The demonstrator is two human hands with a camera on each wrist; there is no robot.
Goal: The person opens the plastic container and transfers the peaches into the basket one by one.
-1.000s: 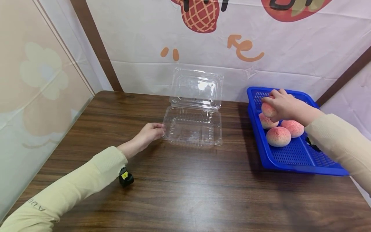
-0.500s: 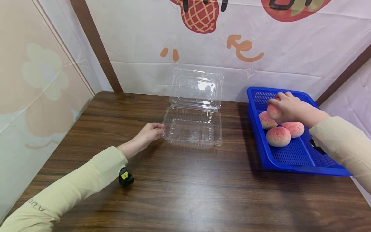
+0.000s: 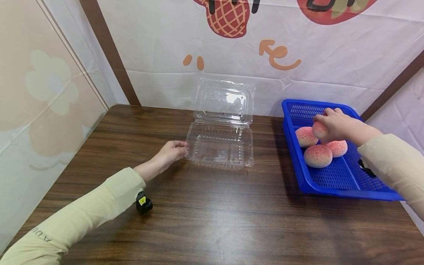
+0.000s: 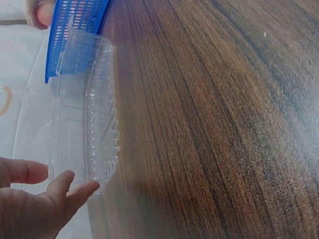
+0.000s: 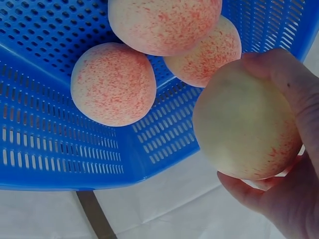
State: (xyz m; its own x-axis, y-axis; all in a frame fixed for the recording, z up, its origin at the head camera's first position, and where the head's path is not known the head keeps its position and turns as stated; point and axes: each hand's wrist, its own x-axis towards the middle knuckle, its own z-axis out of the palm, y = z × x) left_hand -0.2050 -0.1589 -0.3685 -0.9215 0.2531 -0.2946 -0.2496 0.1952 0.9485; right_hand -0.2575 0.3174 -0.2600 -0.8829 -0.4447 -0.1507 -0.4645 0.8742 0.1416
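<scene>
My left hand [image 3: 169, 152] is at the left edge of a clear plastic clamshell box [image 3: 218, 147], with thumb and fingers on its rim. The box lies opened on the table, and its lid [image 3: 225, 101] stands up at the back. Over the blue plastic basket [image 3: 326, 190], my right hand [image 3: 338, 125] grips a pink-speckled peach [image 5: 244, 124]. In the right wrist view, the thumb is above that peach and the fingers below it. Three more peaches [image 3: 318, 156] lie beneath, inside the basket; the held one partly overlaps them in the head view.
The brown wood-grain table [image 3: 212, 221] carries the box in the middle and the basket at the right. A printed white cloth [image 3: 159, 84] hangs right behind the table's back edge. A black wrist camera [image 3: 144, 204] sits under the left sleeve.
My right hand has moved a little to the right and nearer with the peach, still over the basket. My left hand and the box have stayed put.
</scene>
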